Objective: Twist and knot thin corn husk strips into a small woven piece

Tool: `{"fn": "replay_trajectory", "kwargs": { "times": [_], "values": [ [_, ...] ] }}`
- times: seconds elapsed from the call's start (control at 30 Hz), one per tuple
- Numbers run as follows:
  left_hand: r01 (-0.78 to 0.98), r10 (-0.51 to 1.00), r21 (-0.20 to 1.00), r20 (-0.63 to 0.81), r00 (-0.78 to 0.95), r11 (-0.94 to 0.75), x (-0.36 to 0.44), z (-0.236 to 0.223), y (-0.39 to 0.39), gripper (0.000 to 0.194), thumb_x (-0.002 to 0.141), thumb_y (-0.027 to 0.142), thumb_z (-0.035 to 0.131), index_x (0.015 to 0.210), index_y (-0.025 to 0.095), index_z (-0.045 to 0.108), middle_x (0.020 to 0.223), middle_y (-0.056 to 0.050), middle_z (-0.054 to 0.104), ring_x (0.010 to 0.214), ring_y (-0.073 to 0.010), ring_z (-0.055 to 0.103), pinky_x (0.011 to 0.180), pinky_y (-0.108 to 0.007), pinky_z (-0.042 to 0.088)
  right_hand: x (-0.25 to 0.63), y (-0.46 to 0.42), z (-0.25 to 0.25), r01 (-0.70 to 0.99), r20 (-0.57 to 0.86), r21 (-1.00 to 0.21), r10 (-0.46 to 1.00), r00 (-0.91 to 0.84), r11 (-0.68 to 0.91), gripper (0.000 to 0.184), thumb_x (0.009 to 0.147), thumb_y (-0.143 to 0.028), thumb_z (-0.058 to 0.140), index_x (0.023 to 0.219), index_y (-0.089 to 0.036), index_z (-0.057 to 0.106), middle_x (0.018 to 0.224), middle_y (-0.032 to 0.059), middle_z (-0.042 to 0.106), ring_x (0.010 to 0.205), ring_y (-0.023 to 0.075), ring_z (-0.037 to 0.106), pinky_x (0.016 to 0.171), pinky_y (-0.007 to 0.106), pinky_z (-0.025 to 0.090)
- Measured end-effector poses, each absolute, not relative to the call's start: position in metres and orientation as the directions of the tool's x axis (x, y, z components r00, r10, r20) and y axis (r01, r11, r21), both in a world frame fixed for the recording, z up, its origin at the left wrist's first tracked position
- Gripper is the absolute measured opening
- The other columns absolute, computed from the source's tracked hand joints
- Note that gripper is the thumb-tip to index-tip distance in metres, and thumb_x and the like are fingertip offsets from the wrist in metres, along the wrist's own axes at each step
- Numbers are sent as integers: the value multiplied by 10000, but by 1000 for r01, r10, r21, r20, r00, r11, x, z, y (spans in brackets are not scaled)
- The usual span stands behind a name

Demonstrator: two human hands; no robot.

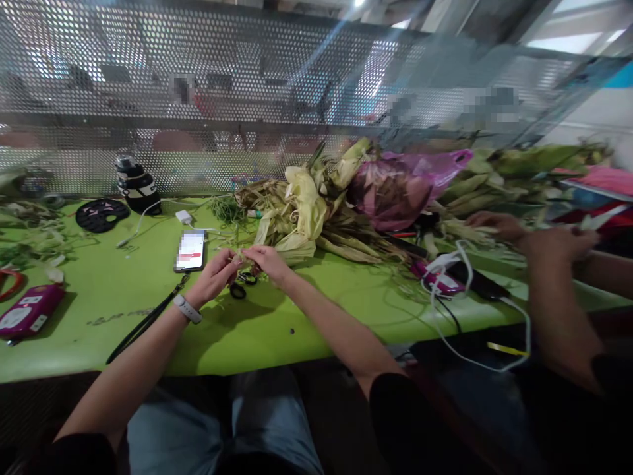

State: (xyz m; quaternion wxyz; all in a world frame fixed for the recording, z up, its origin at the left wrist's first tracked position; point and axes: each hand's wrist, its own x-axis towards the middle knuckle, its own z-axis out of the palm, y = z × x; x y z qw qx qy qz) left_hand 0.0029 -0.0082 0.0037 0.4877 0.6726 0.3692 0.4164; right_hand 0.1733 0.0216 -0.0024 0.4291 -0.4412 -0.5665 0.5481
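My left hand [216,274], a pale watch band on its wrist, is closed in a pinch. Its fingertips meet those of my right hand [268,262], also pinching, over a small pale green strip of corn husk [242,255]. Fingers hide most of that strip. Just below them, black-handled scissors [238,290] lie on the green tabletop [277,343], their blades covered from view. A heap of dried corn husks [309,208] lies behind my right hand. Left of it, a smartphone [190,250] with a lit screen and a black strap rests near my left hand.
A pink plastic bag [395,188] sits against the husks. Further left stand a black bottle [136,185] and a purple power strip [32,310]. At right, a co-worker's hands [554,244] handle husks beside white cables [440,270]. A perforated metal screen [198,86] closes the back.
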Motion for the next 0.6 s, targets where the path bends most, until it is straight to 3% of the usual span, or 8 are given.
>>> {"fn": "replay_trajectory", "kwargs": {
  "times": [0.13,0.23,0.33,0.47,0.6],
  "values": [
    [107,943,966,202,264,-237,6,-1,-4,266,874,442,616,846,207,496,503,58,526,430,-80,424,449,-210,306,169,18,-7,-9,197,-980,975,-106,197,355,759,-531,622,703,-192,530,554,-65,459,492,81,446,494,217,373],
    [56,972,983,160,172,-172,8,-1,-2,291,851,458,643,884,206,500,490,54,556,389,-75,404,409,-204,260,170,13,-4,25,322,-945,941,-109,326,315,815,-505,581,775,-195,553,615,-49,502,552,92,485,544,221,406],
    [5,981,996,85,176,-87,8,-1,-1,334,839,447,666,1002,179,552,540,20,622,395,-72,418,405,-196,265,170,11,-1,53,344,-934,930,-128,353,316,832,-513,568,795,-201,539,655,-39,522,591,101,508,575,226,431],
    [-137,956,987,-35,292,79,6,-2,1,314,795,411,729,925,135,656,633,-38,677,460,-70,499,445,-188,356,172,15,-2,54,333,-937,931,-151,344,354,827,-559,566,800,-209,516,672,-39,520,606,103,511,600,226,451],
    [-289,925,927,-126,359,238,4,-3,4,319,765,340,770,1019,159,703,730,-51,717,534,-83,591,448,-163,397,174,21,-9,4,341,-938,921,-188,347,368,823,-572,574,818,-207,524,689,-40,503,591,96,487,580,223,442]
  ]
}}
